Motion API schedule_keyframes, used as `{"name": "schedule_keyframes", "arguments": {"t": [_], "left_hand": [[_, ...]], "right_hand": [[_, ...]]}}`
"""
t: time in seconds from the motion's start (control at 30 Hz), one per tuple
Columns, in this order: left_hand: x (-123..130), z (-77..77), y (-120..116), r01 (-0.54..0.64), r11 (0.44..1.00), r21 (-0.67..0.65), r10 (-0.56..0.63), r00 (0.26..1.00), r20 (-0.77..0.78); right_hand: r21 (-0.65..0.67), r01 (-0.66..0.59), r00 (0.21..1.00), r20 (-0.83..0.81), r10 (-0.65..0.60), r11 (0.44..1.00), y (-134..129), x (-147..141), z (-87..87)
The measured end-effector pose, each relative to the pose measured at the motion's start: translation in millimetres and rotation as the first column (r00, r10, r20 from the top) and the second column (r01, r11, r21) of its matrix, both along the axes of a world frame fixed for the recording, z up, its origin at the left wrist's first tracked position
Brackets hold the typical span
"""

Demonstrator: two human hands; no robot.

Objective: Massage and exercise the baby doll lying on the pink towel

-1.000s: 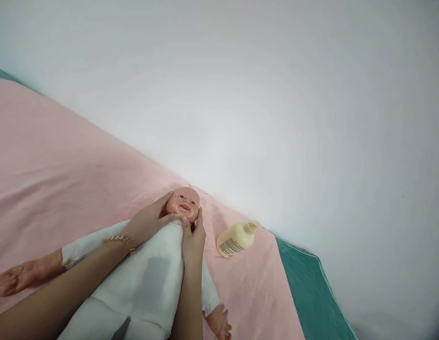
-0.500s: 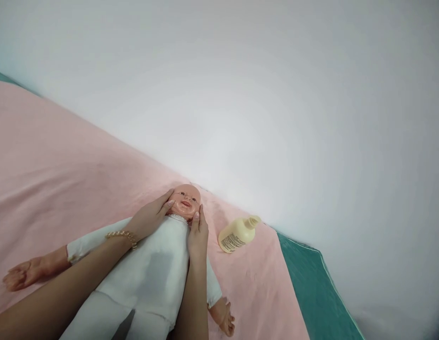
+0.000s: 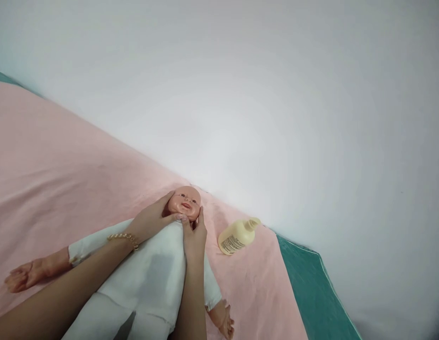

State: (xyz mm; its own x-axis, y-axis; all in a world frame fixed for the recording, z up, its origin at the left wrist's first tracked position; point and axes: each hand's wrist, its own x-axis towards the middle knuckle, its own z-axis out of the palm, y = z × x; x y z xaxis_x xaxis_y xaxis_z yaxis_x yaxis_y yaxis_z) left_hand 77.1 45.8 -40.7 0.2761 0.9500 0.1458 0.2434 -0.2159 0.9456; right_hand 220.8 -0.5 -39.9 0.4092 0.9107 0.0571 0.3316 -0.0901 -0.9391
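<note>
A baby doll (image 3: 159,269) with a bald plastic head and a white cloth body lies on its back, arms spread wide. My left hand (image 3: 154,219), with a gold bracelet (image 3: 123,238) at the wrist, cups one side of the doll's head. On the other side my right hand (image 3: 194,236) cups the cheek and jaw. Both thumbs meet under the chin, at the collar. Fingers behind the head are partly hidden. To the right of my right hand, apart from it, a pale yellow pump bottle (image 3: 237,236) stands with its printed label towards me.
Pink cloth (image 3: 81,174) covers the surface under the doll. A green covering (image 3: 311,283) shows past its right edge and at the far left corner. A white wall (image 3: 240,94) rises right behind the doll's head and the bottle.
My thumbs have slid down from the doll's cheeks and come together below its chin. The fingers stay at the sides of the head; the bottle has not moved.
</note>
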Motion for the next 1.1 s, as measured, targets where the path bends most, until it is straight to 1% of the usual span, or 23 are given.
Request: {"name": "schedule_keyframes", "arguments": {"t": [0.13, 0.23, 0.33, 0.47, 0.67, 0.8, 0.93, 1.1], "left_hand": [[-1, 3.1, -1, 0.003, 1.0, 0.013, -0.004, 1.0, 0.009], [0, 3.1, 0, -0.039, 0.999, 0.005, 0.039, 0.999, -0.028], [1, -0.7, 2, -0.072, 0.997, 0.03, 0.074, 0.994, -0.081], [1, -7.9, 5, -0.064, 0.994, 0.089, 0.073, 0.992, -0.1], [0, -14.3, 6, -0.057, 0.996, 0.07, 0.064, 0.993, -0.102], [0, -11.3, 5, -0.063, 0.997, 0.047, 0.067, 0.993, -0.096], [0, -8.6, 5, -0.06, 0.998, 0.017, 0.061, 0.994, -0.095], [2, -13.3, 9, 0.006, 1.0, 0.013, -0.007, 1.0, 0.026]], "right_hand": [[0.013, 0.01, 1.0, 0.004, -0.01, 1.0, 1, 0, -2.7], [0.034, -0.019, 1.0, -0.017, 0.019, 0.999, 0, 2, -3.8], [0.054, -0.039, 0.999, -0.007, 0.039, 0.998, 0, 4, -3.3], [0.074, -0.043, 0.999, 0.03, 0.041, 0.996, 2, 8, -6.1], [0.118, -0.042, 0.999, 0.0, 0.043, 0.992, 5, 13, -15.5], [0.103, -0.04, 0.999, 0.0, 0.04, 0.994, 3, 10, -10.0], [0.048, -0.027, 0.999, -0.021, 0.028, 0.998, -1, 4, -2.1], [0.0, -0.009, 1.0, 0.023, 0.009, 1.0, -2, 0, 1.5]]}}
